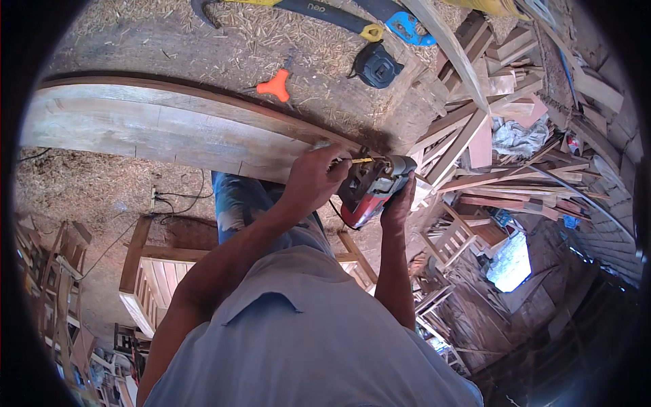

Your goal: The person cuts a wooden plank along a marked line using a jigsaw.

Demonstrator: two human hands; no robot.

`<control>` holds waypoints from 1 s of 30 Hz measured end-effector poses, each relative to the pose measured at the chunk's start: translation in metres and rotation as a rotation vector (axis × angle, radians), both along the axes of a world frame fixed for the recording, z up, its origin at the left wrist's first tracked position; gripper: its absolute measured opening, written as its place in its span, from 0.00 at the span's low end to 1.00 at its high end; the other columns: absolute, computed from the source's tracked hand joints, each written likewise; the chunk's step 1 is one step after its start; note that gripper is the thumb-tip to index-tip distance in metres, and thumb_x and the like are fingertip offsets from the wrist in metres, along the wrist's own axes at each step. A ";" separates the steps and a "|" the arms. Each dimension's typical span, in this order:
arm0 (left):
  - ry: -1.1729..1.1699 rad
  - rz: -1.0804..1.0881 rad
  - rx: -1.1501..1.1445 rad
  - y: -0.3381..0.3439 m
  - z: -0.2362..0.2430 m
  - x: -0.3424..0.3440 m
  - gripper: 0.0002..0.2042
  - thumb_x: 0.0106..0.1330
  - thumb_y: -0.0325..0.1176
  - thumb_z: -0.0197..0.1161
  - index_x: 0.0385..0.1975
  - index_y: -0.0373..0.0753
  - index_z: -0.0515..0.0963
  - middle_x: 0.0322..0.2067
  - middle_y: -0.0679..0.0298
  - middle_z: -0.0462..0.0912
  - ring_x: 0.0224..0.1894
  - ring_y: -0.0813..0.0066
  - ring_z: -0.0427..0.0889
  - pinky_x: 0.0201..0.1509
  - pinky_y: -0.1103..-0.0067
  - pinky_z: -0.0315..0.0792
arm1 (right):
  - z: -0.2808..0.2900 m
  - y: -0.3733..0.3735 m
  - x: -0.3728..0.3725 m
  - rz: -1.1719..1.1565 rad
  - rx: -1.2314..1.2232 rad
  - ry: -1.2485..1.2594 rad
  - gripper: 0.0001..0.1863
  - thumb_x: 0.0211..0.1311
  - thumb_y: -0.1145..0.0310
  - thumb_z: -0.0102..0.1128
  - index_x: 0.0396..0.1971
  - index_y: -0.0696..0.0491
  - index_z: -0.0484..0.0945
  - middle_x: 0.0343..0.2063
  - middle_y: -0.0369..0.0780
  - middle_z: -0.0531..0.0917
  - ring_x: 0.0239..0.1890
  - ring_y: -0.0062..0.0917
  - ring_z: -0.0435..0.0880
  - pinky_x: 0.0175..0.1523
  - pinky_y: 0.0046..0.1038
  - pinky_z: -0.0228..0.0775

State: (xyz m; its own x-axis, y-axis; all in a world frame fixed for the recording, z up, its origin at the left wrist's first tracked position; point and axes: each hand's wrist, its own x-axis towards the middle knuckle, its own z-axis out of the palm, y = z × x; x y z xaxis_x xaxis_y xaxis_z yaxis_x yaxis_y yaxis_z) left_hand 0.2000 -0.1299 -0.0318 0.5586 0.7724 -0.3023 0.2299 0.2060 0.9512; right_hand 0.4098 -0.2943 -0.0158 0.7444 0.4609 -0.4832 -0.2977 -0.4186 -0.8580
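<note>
My right hand (399,210) supports a red, black and grey power tool (369,197) that looks like a jigsaw. Its metal base side is turned up, close to the end of a long wooden plank. The fingers of my left hand (315,180) are pinched around a thin yellow rod (361,161), whose tip reaches the metal part of the tool. Whether the rod is a small driver or a blade is too small to tell. The long plank (169,129) lies across the bench beyond my left forearm, with a few short marks on its near edge.
On the shavings-covered bench (135,41) lie an orange three-armed wrench (274,85), a black tape measure (378,64), a blue-handled tool (409,28) and a yellow-and-black handled tool (322,13). Wood offcuts (461,146) pile up at right. A wooden frame (146,271) stands at left.
</note>
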 end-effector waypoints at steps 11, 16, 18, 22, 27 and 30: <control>-0.042 0.021 -0.253 -0.004 0.016 -0.009 0.08 0.72 0.36 0.65 0.44 0.39 0.81 0.28 0.54 0.85 0.28 0.57 0.86 0.35 0.65 0.77 | -0.021 -0.030 0.015 -0.082 -0.130 -0.094 0.31 0.82 0.39 0.45 0.68 0.49 0.70 0.58 0.38 0.82 0.58 0.30 0.82 0.64 0.38 0.76; -0.041 -0.031 -0.255 -0.001 0.022 -0.011 0.07 0.71 0.35 0.65 0.43 0.41 0.80 0.30 0.53 0.85 0.32 0.51 0.87 0.37 0.62 0.78 | -0.024 -0.036 0.018 -0.125 -0.159 -0.045 0.32 0.81 0.38 0.45 0.67 0.49 0.71 0.55 0.39 0.83 0.55 0.30 0.84 0.64 0.39 0.77; -0.057 -0.016 -0.238 -0.002 0.021 -0.009 0.07 0.71 0.35 0.65 0.43 0.41 0.80 0.30 0.53 0.85 0.32 0.51 0.87 0.36 0.61 0.78 | -0.023 -0.035 0.017 -0.106 -0.166 -0.038 0.32 0.81 0.38 0.45 0.67 0.50 0.71 0.54 0.39 0.84 0.54 0.30 0.84 0.63 0.38 0.77; -0.096 -0.030 -0.198 -0.005 0.017 -0.004 0.09 0.73 0.35 0.64 0.44 0.37 0.79 0.29 0.52 0.84 0.28 0.55 0.86 0.34 0.66 0.78 | -0.024 -0.041 0.019 -0.175 -0.187 -0.035 0.31 0.81 0.39 0.45 0.65 0.51 0.72 0.54 0.39 0.81 0.55 0.30 0.81 0.64 0.38 0.75; -0.083 -0.087 -0.272 -0.006 0.014 -0.002 0.09 0.72 0.34 0.65 0.44 0.36 0.79 0.28 0.52 0.84 0.27 0.57 0.85 0.34 0.66 0.77 | -0.019 -0.035 0.014 -0.221 -0.185 0.035 0.31 0.82 0.40 0.46 0.65 0.52 0.71 0.55 0.40 0.78 0.58 0.30 0.79 0.64 0.38 0.73; -0.097 -0.061 -0.316 -0.004 0.017 -0.003 0.07 0.70 0.33 0.66 0.42 0.40 0.79 0.29 0.53 0.85 0.30 0.51 0.86 0.35 0.62 0.77 | -0.016 -0.024 0.006 -0.242 -0.204 -0.022 0.31 0.82 0.39 0.44 0.64 0.50 0.73 0.52 0.39 0.84 0.53 0.30 0.84 0.61 0.36 0.78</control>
